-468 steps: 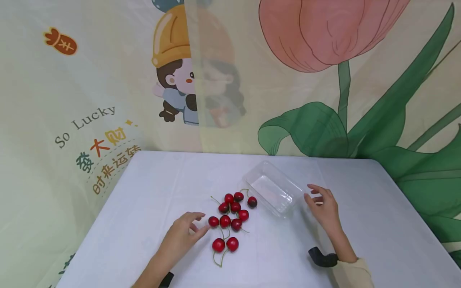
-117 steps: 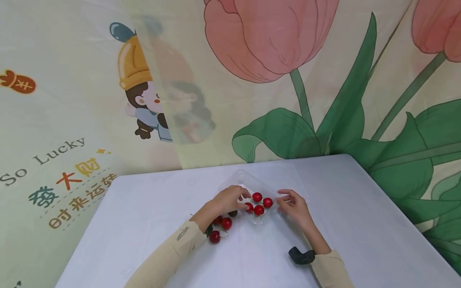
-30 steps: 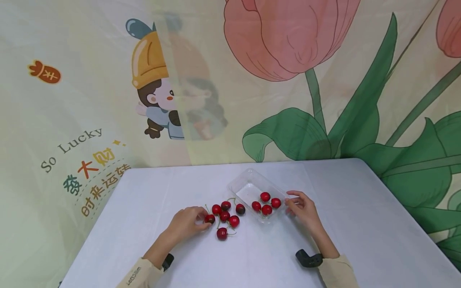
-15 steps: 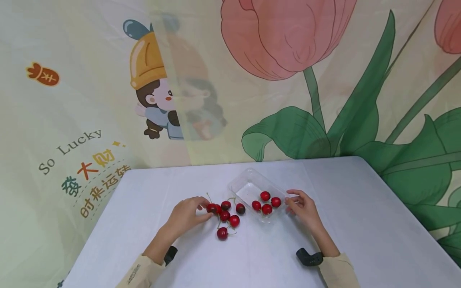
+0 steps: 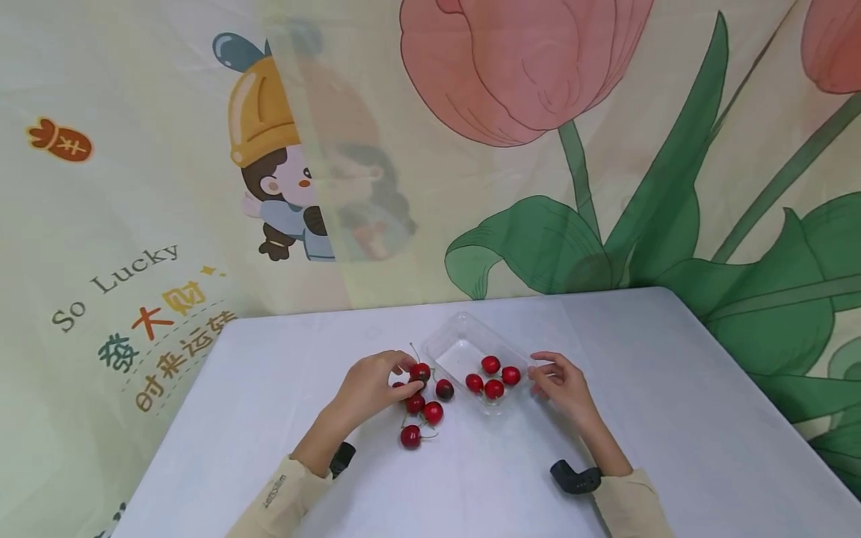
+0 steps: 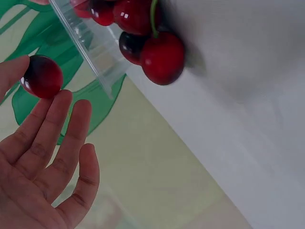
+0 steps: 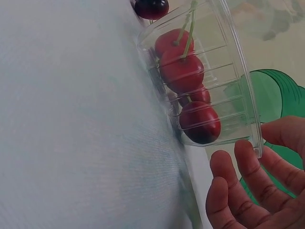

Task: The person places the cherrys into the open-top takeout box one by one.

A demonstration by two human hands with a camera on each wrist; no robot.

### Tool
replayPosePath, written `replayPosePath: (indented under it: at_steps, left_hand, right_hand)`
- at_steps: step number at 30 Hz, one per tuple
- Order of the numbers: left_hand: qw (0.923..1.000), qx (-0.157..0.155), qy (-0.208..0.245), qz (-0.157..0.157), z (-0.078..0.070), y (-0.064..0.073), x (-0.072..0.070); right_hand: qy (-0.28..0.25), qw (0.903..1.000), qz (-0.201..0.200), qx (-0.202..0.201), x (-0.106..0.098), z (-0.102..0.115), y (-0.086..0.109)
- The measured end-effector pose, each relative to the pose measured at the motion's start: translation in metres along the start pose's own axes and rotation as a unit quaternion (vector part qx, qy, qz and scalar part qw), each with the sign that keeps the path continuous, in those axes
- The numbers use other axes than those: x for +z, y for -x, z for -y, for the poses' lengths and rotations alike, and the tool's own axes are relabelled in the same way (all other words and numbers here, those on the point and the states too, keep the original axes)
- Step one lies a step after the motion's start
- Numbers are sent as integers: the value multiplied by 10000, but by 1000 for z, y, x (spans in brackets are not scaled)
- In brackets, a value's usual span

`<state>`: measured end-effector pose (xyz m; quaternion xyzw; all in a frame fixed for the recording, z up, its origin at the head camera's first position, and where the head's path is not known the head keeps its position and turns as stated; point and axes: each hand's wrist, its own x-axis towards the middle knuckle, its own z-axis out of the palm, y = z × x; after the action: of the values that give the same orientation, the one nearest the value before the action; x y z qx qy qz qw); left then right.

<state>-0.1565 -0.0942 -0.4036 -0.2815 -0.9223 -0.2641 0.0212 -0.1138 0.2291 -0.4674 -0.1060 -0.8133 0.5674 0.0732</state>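
My left hand [image 5: 370, 387] pinches a dark red cherry [image 6: 43, 76] between thumb and fingertips, raised over the loose cherries [image 5: 433, 412] on the table. In the head view, the held cherry [image 5: 420, 372] overlaps others behind it, and its stem points up. To the right lies a clear plastic container [image 5: 440, 340], set at a slant, with several red cherries [image 5: 494, 388] gathered at its near right end. My right hand [image 5: 563, 387] holds that end by the rim [image 7: 255, 114], the thumb at the edge and fingertips against the outer wall.
A white-covered table [image 5: 484, 478] bears everything; its back edge meets a printed cloth [image 5: 377, 284] with tulips and a cartoon figure. One dark cherry [image 5: 445, 389] lies close by the container's left side. Black wrist devices [image 5: 575, 477] sit at both wrists.
The container held nothing at first; several cherries now lie in it. Within the last second my left hand lifted a cherry from the pile's left side and carried it rightward. My right hand stayed.
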Motion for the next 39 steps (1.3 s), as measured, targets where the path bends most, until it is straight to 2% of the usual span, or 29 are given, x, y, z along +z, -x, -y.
replayPosePath:
  at_steps: [9,16,23,26,33,39]
  left_hand:
    - [9995,120,160,228,-24,-26,13]
    - [9998,50,-148,145,-37,-53,28]
    - [9977,-39,54,679,-37,-74,45]
    - [9965,-61,-104,828,-34,-81,52]
    - [9933,-170,-473,1039,-30,-90,66]
    - [9914,-46,-597,1164,-29,-95,75]
  right_hand:
    - [-51,10000,9,-46,0,3,1]
    - [6,10000,-64,-57,0,5,0]
    - [-24,9999,-78,-70,1,4,0]
    - [-48,9999,-92,-42,2,2,0]
    - [6,9999,-124,-56,2,1,2]
    - [0,9999,-133,-11,2,1,2]
